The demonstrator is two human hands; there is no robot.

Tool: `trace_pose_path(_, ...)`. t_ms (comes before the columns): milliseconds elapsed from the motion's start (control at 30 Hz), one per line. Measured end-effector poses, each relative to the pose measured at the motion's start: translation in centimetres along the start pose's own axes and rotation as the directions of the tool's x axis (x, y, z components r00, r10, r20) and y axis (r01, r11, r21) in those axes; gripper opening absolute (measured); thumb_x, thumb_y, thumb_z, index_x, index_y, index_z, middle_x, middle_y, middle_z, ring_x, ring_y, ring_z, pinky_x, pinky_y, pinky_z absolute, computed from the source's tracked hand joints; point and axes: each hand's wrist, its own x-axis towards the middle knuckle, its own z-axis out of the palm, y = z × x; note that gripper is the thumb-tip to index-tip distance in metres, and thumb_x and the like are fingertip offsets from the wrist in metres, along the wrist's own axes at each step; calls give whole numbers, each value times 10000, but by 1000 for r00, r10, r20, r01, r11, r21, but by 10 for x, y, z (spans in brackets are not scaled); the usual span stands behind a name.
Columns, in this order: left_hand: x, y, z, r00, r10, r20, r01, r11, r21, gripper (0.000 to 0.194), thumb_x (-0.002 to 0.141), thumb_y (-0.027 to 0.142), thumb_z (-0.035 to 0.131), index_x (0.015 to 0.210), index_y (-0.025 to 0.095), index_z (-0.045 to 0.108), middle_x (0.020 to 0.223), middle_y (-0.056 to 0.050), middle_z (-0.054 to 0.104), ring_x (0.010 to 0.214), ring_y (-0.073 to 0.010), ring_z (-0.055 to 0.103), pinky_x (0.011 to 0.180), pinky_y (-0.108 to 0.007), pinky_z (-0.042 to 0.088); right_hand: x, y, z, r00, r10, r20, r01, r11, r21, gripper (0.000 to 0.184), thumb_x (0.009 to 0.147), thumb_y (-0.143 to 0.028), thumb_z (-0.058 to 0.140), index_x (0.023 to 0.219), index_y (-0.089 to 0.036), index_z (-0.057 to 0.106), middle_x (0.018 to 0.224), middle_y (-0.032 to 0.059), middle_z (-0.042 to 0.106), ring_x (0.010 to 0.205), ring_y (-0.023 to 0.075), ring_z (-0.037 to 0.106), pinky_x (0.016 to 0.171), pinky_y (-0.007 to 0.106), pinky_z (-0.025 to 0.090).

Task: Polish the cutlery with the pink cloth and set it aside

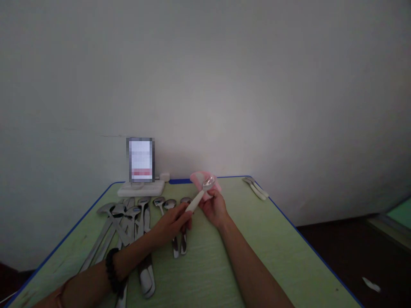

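My left hand (177, 219) is closed round the pale handle of a spoon (196, 201), whose metal bowl tilts up and away to the right. Behind that bowl, my right hand (214, 208) grips a pink cloth (199, 177), which partly surrounds the bowl. Whether the cloth presses on the metal is hard to tell. Under and beside my left hand lie several metal spoons (170, 204), partly hidden by it. Further left, below my forearm, spreads a pile of ladles and large spoons (120, 218).
Two pale-handled utensils (257, 190) lie at the far right corner of the green table (263, 252). A lit phone (140, 160) stands on a white power strip (141, 188) at the back left, near the wall (205, 94). A white scrap (371, 284) is on the floor at right.
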Motion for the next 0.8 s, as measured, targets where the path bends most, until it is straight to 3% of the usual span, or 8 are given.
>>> trace_pose_path(167, 0, 4, -2, 990, 9, -141, -6, 1000, 24, 311, 874, 426, 348, 760, 189, 514, 600, 33, 530, 534, -112, 488, 525, -206, 369, 0, 2, 1, 999, -27, -21, 27, 999, -37, 98, 583, -84, 456, 608, -178, 469, 490, -51, 484, 465, 85, 437, 497, 200, 428)
trace_pose_path(333, 3, 2, -1, 984, -9, -177, 21, 998, 66, 356, 883, 451, 306, 754, 188, 507, 580, 33, 523, 524, -122, 473, 518, -222, 357, -9, 4, 5, 985, -61, 163, 92, 978, -188, 139, 525, -44, 475, 587, -142, 553, 559, -27, 554, 546, 87, 482, 542, 192, 422)
trace_pose_path(500, 5, 0, -2, 965, -15, -262, 56, 987, 149, 325, 853, 449, 368, 823, 184, 553, 548, 50, 498, 503, -118, 464, 475, -211, 326, -12, 1, 5, 983, -46, 175, 64, 993, -100, 144, 618, -124, 550, 747, -158, 605, 704, -13, 623, 654, 115, 543, 634, 231, 456)
trace_pose_path(667, 6, -3, -1, 977, -44, -208, 87, 975, 202, 324, 819, 442, 412, 763, 171, 582, 495, 51, 488, 472, -117, 462, 453, -207, 304, -7, 4, 5, 991, -85, 108, 97, 989, -109, 159, 664, -212, 642, 812, -164, 609, 827, 12, 666, 739, 128, 585, 743, 254, 467)
trace_pose_path(800, 6, -4, 0, 978, -61, -197, 108, 965, 240, 304, 797, 415, 444, 631, 177, 535, 479, 53, 489, 467, -114, 459, 466, -207, 304, -9, 5, 5, 986, -62, 156, 93, 975, -200, 267, 665, -287, 680, 889, -153, 622, 869, 36, 681, 776, 150, 607, 776, 279, 469)
